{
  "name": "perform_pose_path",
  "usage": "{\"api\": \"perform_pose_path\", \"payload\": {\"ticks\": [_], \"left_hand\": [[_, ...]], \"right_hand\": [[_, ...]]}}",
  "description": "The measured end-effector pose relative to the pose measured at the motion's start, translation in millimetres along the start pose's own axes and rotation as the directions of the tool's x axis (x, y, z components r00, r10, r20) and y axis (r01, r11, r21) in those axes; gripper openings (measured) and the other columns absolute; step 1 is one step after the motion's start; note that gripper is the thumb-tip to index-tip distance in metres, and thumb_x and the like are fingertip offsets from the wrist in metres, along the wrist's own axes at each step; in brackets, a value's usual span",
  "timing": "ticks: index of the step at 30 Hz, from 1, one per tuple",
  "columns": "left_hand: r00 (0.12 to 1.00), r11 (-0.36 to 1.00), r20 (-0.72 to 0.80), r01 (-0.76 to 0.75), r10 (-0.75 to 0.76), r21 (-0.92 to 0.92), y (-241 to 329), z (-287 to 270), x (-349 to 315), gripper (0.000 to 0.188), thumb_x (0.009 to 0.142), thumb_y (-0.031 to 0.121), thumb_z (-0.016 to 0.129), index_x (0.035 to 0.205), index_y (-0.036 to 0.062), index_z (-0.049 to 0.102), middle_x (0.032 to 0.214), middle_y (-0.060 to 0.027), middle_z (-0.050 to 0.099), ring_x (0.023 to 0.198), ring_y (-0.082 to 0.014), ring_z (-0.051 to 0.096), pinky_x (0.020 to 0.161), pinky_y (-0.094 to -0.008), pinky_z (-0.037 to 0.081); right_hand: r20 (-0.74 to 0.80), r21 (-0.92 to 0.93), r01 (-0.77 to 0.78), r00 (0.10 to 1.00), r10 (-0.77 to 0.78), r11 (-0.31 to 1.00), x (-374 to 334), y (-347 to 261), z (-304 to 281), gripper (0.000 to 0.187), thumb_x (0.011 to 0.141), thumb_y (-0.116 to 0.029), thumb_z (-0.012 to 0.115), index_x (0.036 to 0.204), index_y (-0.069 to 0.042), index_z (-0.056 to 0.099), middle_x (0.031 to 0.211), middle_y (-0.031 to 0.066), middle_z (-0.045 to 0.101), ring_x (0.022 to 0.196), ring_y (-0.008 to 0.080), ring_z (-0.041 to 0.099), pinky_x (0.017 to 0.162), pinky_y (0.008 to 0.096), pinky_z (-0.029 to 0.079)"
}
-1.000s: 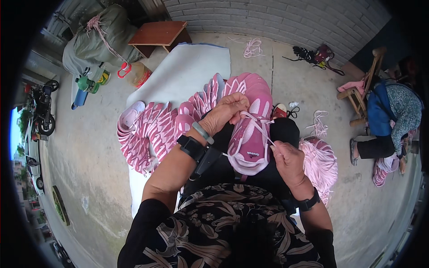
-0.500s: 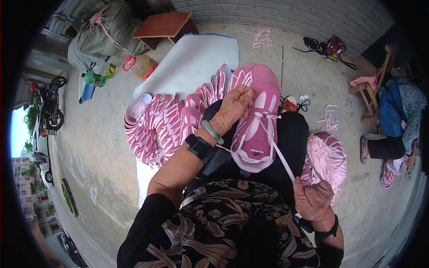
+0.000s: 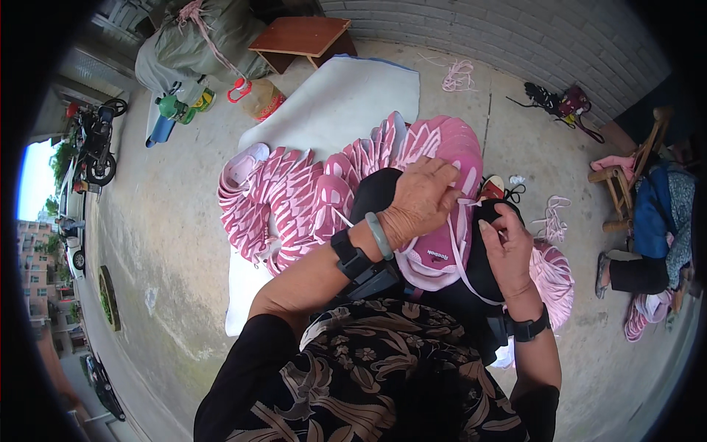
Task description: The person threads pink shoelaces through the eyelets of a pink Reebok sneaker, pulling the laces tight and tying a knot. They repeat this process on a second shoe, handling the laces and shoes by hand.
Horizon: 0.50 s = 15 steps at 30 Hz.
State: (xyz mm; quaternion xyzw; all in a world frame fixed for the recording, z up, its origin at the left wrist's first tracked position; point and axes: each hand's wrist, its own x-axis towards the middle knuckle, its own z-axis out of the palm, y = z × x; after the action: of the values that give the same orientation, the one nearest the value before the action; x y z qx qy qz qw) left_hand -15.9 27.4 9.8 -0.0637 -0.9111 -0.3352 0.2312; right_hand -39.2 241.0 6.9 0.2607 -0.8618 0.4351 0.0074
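A pink shoe upper (image 3: 431, 250) with white trim lies across my lap, its heel end toward me, the front one of a nested row. My left hand (image 3: 423, 199) rests over its lacing, fingers bent and closed at the pale pink shoelace (image 3: 462, 258). The lace hangs in a slack curve down the upper's right side and passes behind my right hand (image 3: 509, 247). That hand is raised just right of the upper, thumb and forefinger apart, other fingers curled. More nested pink uppers (image 3: 283, 195) curve away to the left.
A bundle of pink laces (image 3: 554, 283) lies by my right leg. White sheeting (image 3: 339, 96), a low brown table (image 3: 300, 37), bottles (image 3: 258, 97) and a large sack (image 3: 213, 40) stand ahead. At right, another person (image 3: 655, 214) sits near a wooden chair (image 3: 617, 184).
The lace was stretched taut to my right hand; now it hangs slack. My right hand has come up beside the upper, and my left has moved over the lacing. The view has shifted slightly.
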Motion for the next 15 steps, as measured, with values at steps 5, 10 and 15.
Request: {"api": "perform_pose_path", "payload": {"ticks": [5,10,15], "left_hand": [[0.999,0.995,0.025,-0.042,0.040,0.092,6,26,6,0.068,0.050,0.028,0.075,0.106,0.0009,0.045,0.110,-0.0178,0.042,0.108,-0.0368,0.037,0.087,-0.0507,0.033],[0.979,0.991,0.177,0.086,-0.104,0.106,-19,76,10,0.101,0.031,0.047,0.078,0.114,0.0023,0.041,0.121,-0.0194,0.037,0.114,-0.0403,0.034,0.089,-0.0541,0.032],[0.987,0.937,0.156,-0.081,0.029,0.341,-25,83,16,0.094,0.054,0.065,0.059,0.123,0.0038,0.036,0.125,-0.0189,0.039,0.105,-0.0399,0.048,0.080,-0.0508,0.041]], "right_hand": [[0.278,0.271,-0.190,0.954,0.112,0.944,20,-12,39,0.064,0.067,-0.017,0.073,0.121,0.002,0.044,0.090,0.0127,0.062,0.076,0.0172,0.058,0.067,0.0303,0.048],[0.276,0.076,0.033,0.960,-0.053,0.997,14,-16,20,0.028,0.079,-0.021,0.061,0.093,0.004,0.059,0.072,0.0134,0.060,0.064,0.0229,0.054,0.061,0.0352,0.046],[0.277,-0.287,0.191,0.955,-0.109,0.939,15,-14,12,0.028,0.079,-0.022,0.060,0.091,0.003,0.058,0.070,0.0163,0.060,0.062,0.0274,0.056,0.059,0.0375,0.045]]}}
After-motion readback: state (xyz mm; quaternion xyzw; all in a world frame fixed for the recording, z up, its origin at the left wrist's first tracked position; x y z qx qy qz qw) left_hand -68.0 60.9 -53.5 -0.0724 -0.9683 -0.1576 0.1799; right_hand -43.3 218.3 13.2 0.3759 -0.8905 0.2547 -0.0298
